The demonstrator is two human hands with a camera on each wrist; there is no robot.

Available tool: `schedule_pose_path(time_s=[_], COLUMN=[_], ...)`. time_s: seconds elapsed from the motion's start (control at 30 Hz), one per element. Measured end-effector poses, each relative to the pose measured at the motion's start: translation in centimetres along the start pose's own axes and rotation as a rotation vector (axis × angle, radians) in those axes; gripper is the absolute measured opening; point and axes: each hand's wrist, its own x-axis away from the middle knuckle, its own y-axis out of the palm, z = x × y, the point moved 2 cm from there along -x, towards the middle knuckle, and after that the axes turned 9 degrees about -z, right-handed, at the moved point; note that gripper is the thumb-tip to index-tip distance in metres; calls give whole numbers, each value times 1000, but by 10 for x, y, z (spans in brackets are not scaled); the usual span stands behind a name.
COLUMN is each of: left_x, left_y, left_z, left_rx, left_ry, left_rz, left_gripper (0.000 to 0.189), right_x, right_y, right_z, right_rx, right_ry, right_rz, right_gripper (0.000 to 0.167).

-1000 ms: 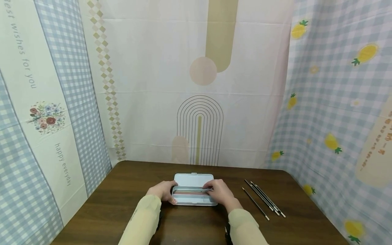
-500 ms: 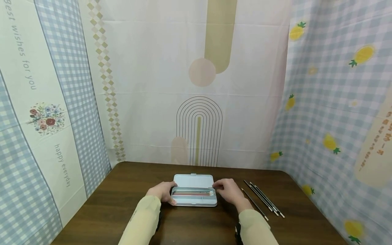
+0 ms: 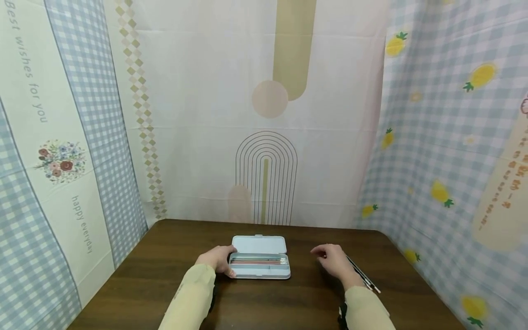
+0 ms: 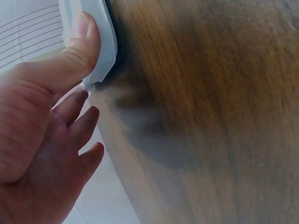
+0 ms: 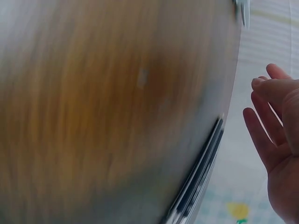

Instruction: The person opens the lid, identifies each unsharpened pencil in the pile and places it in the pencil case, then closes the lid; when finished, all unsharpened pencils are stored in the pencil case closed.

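Note:
A light-blue pencil case (image 3: 264,276) lies with its lid (image 3: 259,244) raised back. Several pencils (image 3: 255,261) lie lengthwise in its back compartment. My left hand (image 3: 216,259) holds the case's left end; in the left wrist view the thumb (image 4: 80,39) presses on the case's edge and the other fingers are round behind. To the right of the case, my right hand (image 3: 335,262) is over the table with nothing in its loosely bent fingers. Dark pencils with white ends (image 3: 368,280) lie on the table just right of that hand, partly hidden by the hand and wrist.
The dark brown wooden table (image 3: 165,270) has rounded back corners. A pale printed cloth (image 3: 198,160) hangs behind it, and checked cloths (image 3: 420,151) hang at both sides.
My right hand has let go of the pencils inside the case and moved right, away from it to the loose pencils. My left hand has stayed on the case.

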Motion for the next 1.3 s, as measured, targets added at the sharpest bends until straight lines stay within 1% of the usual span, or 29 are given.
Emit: schedule_pose_path(time_s=[0.07,0.1,0.17,0.2,0.27,0.3,0.33,0.4,0.43,0.47,0.5,0.6,0.7,0.73,0.8,0.83,0.87,0.9,0.93,0.97,1.0,1.03,1.07,1.1,1.13,1.17,1.2,1.3], left_x=[-5,-14,-23,-31,-36,-36,-30,-25,-18,-15,-17,-10,-5,0,-4,-10,-19,-25,-34,-38,-40,-39,-35,-27,-22,-12,-4,8], left_y=[2,7,11,16,19,19,16,13,9,8,8,6,3,0,3,5,11,14,19,21,22,21,19,15,12,7,5,1], left_z=[-3,-12,-19,-26,-30,-30,-24,-21,-15,-12,-16,-11,-6,0,-3,-7,-16,-21,-30,-34,-35,-34,-31,-23,-19,-9,-4,4], left_rx=[0,-15,-25,-44,-47,-41,-19,0,14,16,7,-8,10,23,31,26,3,-9,-27,-38,-34,-43,-32,-6,1,19,19,7], left_ry=[-1,19,26,48,51,50,29,27,8,5,34,37,24,-8,-16,-12,5,18,39,42,45,49,43,26,18,0,5,5], left_rz=[0,4,6,14,15,16,9,7,0,1,11,15,12,1,-2,-1,5,9,16,17,17,20,18,11,12,6,10,10], left_gripper=[81,81,84,85,86,86,86,85,86,85,84,83,81,81,83,83,83,85,86,87,87,87,86,85,82,81,78,76], right_x=[6,8,14,17,23,25,28,32,34,35,37,41,43,43,45,45,45,46,46,46,47,48,48,48,49,49,49,49], right_y=[-5,-7,-13,-15,-20,-22,-24,-28,-30,-31,-32,-35,-35,-35,-35,-35,-35,-35,-35,-35,-36,-36,-36,-36,-36,-36,-36,-34], right_z=[10,14,22,26,33,36,39,44,47,49,51,55,59,60,60,61,61,62,62,62,62,62,61,62,62,62,62,62], right_rx=[-15,-22,-38,-44,-57,-64,-70,-72,-68,-62,-57,-36,-32,-32,-33,-37,-37,-44,-50,-53,-50,-55,-57,-57,-54,-49,-48,-56], right_ry=[22,36,53,63,79,84,87,89,87,86,86,87,112,117,128,134,135,143,145,148,143,146,145,145,138,130,125,120], right_rz=[-3,-2,-2,-1,-1,1,4,8,11,16,20,20,11,2,-13,-17,-20,-22,-25,-25,-27,-27,-27,-24,-22,-19,-16,-12], right_gripper=[25,26,27,27,28,29,29,30,30,30,30,30,31,32,33,33,34,34,34,34,35,35,35,35,35,35,35,34])
